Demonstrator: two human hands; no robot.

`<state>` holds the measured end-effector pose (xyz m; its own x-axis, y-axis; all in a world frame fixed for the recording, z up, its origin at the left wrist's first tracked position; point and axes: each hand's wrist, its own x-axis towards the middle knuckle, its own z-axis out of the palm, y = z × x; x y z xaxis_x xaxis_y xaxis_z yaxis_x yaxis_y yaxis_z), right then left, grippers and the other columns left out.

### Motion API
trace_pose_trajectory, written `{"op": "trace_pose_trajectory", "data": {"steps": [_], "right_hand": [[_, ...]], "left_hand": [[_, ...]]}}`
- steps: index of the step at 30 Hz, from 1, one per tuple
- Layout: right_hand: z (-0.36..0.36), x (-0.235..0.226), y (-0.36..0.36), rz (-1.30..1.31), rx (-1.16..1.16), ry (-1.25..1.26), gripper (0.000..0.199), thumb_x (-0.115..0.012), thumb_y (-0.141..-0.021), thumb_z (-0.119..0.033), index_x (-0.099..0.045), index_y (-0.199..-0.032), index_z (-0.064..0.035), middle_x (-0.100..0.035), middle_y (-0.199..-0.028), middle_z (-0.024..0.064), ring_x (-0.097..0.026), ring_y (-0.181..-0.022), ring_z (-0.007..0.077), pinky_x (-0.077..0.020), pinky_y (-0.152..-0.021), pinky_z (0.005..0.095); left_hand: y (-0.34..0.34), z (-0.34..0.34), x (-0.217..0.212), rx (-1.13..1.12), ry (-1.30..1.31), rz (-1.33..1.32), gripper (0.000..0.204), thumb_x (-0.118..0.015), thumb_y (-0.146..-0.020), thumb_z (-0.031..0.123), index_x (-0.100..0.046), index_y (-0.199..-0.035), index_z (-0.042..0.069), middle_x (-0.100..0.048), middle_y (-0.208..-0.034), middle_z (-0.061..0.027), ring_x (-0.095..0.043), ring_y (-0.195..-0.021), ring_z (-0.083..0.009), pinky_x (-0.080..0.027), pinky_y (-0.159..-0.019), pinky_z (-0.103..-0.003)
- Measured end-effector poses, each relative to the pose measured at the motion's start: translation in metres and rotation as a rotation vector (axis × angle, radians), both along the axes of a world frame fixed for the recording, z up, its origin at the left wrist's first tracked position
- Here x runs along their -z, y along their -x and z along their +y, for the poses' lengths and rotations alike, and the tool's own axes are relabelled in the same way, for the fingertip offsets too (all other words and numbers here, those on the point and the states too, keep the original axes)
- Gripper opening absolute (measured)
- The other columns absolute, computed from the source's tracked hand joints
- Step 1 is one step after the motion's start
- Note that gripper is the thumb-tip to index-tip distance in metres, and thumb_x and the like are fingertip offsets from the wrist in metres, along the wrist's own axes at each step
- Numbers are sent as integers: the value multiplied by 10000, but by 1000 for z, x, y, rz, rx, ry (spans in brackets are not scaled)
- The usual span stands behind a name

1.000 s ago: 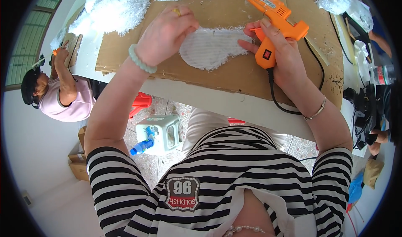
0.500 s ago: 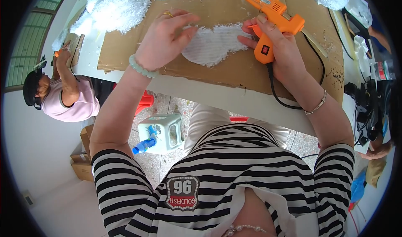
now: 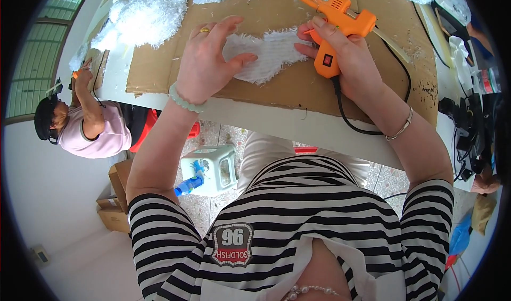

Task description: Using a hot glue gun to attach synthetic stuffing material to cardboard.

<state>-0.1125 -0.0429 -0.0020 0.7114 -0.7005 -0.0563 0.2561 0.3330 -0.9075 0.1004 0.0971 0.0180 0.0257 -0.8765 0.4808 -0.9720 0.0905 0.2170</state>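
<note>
The left hand [image 3: 205,61] lies flat with fingers spread on a fuzzy white patch [image 3: 269,53] atop cardboard [image 3: 298,85], while the right hand's [image 3: 346,61] grip is closed around an orange glue gun [image 3: 332,19].

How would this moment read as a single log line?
left hand: pressing white fuzzy fabric piece | right hand: gripping orange glue gun | surface: cardboard sheet | nearby: white fluff pile

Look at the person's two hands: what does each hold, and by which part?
The right hand grips the orange plastic glue gun by its handle. The left hand presses on the white fuzzy fabric piece, not gripping it.
</note>
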Motion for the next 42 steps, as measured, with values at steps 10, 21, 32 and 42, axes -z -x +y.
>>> {"op": "trace_pose_trajectory", "data": {"steps": [10, 21, 32, 42], "right_hand": [[1, -1, 0, -7, -2, 16, 300, -579, -1021, -250, -584, -1213, -18, -645, -1122, 91, -636, -1062, 176, -565, -965, 397], [-4, 1, 1, -103, 11, -39, 297, -592, -1011, -254, -584, -1214, -36, -628, -1135, 83, -629, -1082, 178, -573, -947, 423], [-3, 0, -2, -50, 32, -43, 298, -597, -1012, -257, -580, -1223, -48, -640, -1108, 74, -634, -1055, 172, -580, -916, 414], [-12, 2, 1, -89, 50, -27, 279, -582, -1016, -250, -591, -1202, -42, -641, -1132, 72, -637, -1081, 193, -579, -926, 441]], "left_hand": [[10, 9, 4, -49, -20, -256, 505, -831, -745, 160, -651, -1214, 100, -708, -958, -49, -622, -977, -269, -457, -928, -416], [23, -21, -3, 36, 33, 12, 388, -814, -747, 203, -716, -1098, 69, -701, -998, -136, -642, -972, -324, -456, -941, -423], [31, -24, 7, 114, -25, -306, 293, -811, -745, 178, -736, -1015, 94, -693, -1039, -6, -580, -1098, -273, -438, -971, -446], [34, -30, 5, 156, -89, -129, 406, -772, -760, 94, -680, -1155, 92, -700, -954, -67, -605, -1038, -288, -443, -962, -450]]}}
